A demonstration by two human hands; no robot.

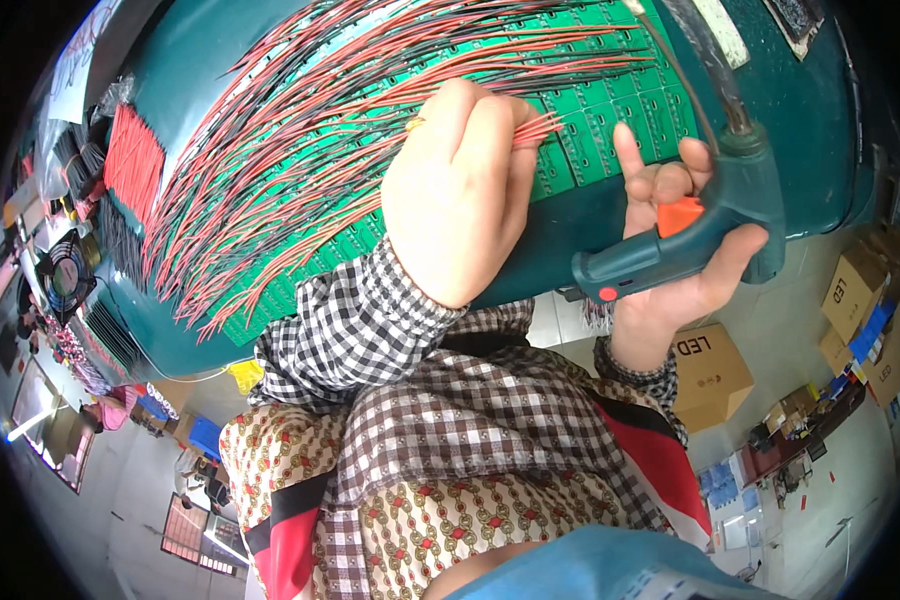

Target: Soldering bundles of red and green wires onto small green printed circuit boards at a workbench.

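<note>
My left hand [460, 190] is closed over a bundle of thin red and black wires, and their red ends [538, 128] stick out past my fingers. Beneath lie green circuit boards [595, 130] joined in a sheet, with long rows of red and black wires [300, 110] fanned across them. In my right hand [685, 270] is a dark green pistol-shaped soldering gun [705, 240] with an orange trigger. My thumb and palm wrap its body, some fingers curl by the trigger and one finger points up. A thin metal rod runs from the gun toward the boards' far edge.
The dark green table [815, 130] carries a stack of red wires [133, 160] and a bunch of black wires [120, 240] at the left. A small black fan [67, 275] is beyond them. Cardboard boxes [710, 380] stand on the floor at the right.
</note>
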